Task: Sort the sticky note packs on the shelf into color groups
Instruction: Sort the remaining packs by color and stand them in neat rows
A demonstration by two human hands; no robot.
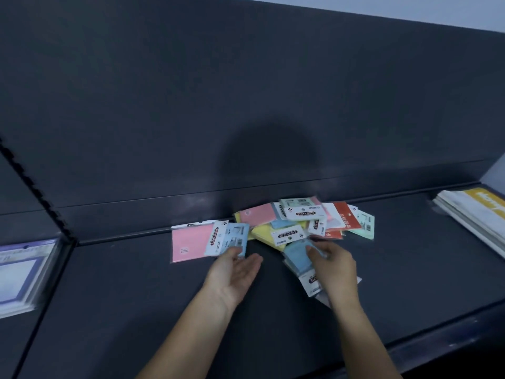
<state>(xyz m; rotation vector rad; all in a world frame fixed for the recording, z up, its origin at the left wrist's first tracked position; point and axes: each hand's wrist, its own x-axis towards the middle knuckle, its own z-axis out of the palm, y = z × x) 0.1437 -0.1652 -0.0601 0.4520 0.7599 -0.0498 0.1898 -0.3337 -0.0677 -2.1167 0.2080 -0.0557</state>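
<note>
A mixed heap of sticky note packs (300, 220) in pink, yellow, blue, green and red lies against the back of the dark shelf (136, 310). Left of the heap a pink pack (191, 242) lies flat, and a blue pack (235, 237) overlaps its right side. My left hand (235, 272) is palm up with relaxed fingers, its fingertips at the lower edge of that blue pack. My right hand (336, 266) pinches another blue pack (297, 258) at the heap's front edge; part of this pack is hidden under the hand.
A stack of white and yellow paper goods (475, 214) lies at the shelf's right end. Plastic-sleeved sheets with purple borders (21, 274) sit in the neighbouring bay on the left, past a notched upright (35, 192). The shelf's front lip (410, 346) runs below my forearms.
</note>
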